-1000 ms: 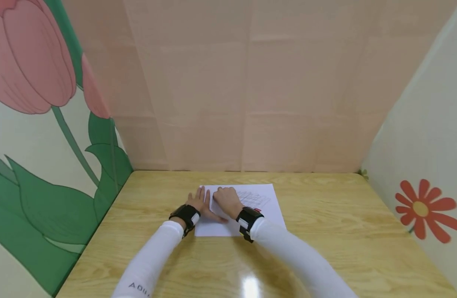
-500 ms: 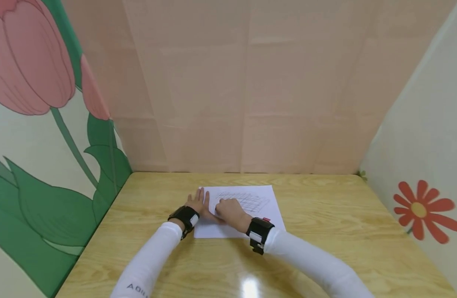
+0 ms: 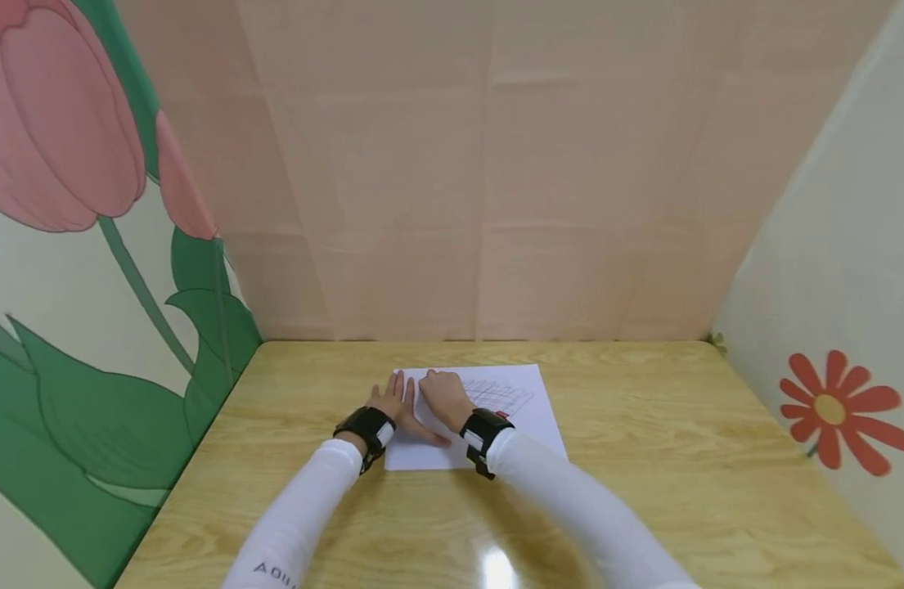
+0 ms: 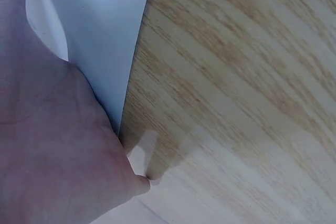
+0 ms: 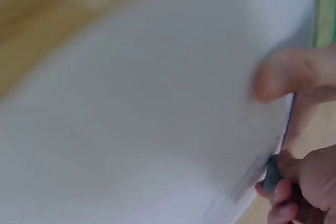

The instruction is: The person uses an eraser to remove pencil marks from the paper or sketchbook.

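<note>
A white sheet of paper lies on the table, with dark criss-cross scribble lines on it. My left hand rests flat on the sheet's left side, fingers spread and thumb stretched to the right. Beside it, over the upper left of the sheet, my right hand is curled. In the right wrist view its fingertips pinch a small dark grey-green stub against the paper; its exact kind is unclear. The left wrist view shows the palm side of the left hand at the paper's edge.
The wood-grain table extends on both sides of the sheet. Behind it hangs a plain pinkish cloth. Flower-printed panels stand at left and right. Both wrists wear black bands.
My right hand moved down and right across the sheet, uncovering more scribble, then went back up and left. My left hand stayed in place.
</note>
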A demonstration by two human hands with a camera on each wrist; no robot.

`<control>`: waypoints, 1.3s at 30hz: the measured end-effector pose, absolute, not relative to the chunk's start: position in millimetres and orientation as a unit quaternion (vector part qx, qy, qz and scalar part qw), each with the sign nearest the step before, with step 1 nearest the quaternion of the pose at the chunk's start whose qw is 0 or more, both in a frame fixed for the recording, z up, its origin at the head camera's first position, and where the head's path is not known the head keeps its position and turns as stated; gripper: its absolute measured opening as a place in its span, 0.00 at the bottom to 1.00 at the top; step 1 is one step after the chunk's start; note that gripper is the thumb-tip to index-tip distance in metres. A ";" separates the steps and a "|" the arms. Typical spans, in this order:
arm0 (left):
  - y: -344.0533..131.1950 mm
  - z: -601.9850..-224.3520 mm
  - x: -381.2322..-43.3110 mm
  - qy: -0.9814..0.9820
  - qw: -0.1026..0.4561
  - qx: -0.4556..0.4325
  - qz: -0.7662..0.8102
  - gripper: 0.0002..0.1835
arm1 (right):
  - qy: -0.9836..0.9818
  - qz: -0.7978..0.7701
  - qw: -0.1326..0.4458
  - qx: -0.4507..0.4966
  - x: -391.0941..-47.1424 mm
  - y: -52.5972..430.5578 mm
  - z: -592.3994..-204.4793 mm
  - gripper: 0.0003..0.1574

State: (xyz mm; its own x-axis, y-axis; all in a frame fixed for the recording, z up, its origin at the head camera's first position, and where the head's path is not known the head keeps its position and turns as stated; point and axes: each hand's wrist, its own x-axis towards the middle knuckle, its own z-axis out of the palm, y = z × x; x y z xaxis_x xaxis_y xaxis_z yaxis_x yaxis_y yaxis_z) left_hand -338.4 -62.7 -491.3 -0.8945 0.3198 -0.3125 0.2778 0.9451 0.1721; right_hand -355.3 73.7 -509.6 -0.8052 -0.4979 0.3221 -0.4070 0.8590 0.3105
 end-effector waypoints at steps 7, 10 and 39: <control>-61.8 -471.5 -327.1 0.969 0.191 0.148 0.056 0.72 | -0.917 -0.122 0.228 0.304 -325.1 90.8 -507.1 0.05; -58.3 -468.0 -325.1 0.970 0.184 0.151 0.038 0.71 | -0.915 -0.137 0.233 0.299 -319.4 92.0 -506.2 0.05; -62.0 -482.3 -333.5 0.972 0.153 0.166 0.059 0.75 | -0.937 -0.165 0.190 0.243 -335.2 80.0 -502.2 0.01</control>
